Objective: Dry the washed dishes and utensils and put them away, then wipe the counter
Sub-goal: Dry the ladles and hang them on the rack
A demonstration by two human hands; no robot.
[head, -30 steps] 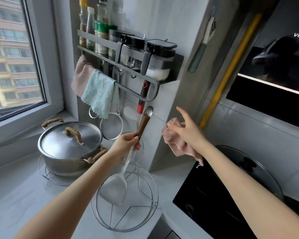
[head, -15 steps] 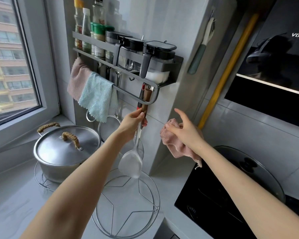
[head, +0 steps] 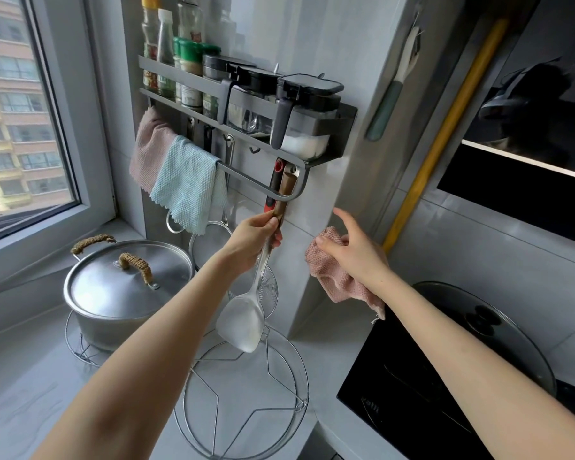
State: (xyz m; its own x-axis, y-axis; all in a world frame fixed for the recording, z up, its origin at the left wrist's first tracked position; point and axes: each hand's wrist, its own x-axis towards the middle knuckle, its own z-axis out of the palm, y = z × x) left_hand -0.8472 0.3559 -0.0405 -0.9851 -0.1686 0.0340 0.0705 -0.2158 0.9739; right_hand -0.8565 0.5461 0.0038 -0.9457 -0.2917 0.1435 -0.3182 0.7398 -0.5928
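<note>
My left hand [head: 253,239] grips the wooden handle of a steel spatula [head: 243,318], holding it upright against the wall. The handle's top reaches behind the rail of the wall rack [head: 246,142], beside a red-handled utensil [head: 274,184] hanging there. The spatula's blade hangs downward above a wire trivet [head: 281,398]. To the right, my right hand [head: 354,255] holds a pink cloth [head: 334,278] with thumb and lower fingers, index finger stretched toward the wall.
A lidded steel pot [head: 123,290] with rope-wrapped handles stands on a wire stand at left. Pink and light blue cloths [head: 183,187] hang on the rack rail, spice jars above. A black cooktop [head: 412,390] and glass lid [head: 492,330] lie at right. Strainers hang behind the spatula.
My left hand has lifted the spatula from low over the trivet up to the rack, its handle top now behind the rail. My right hand with the pink cloth stayed nearly still.
</note>
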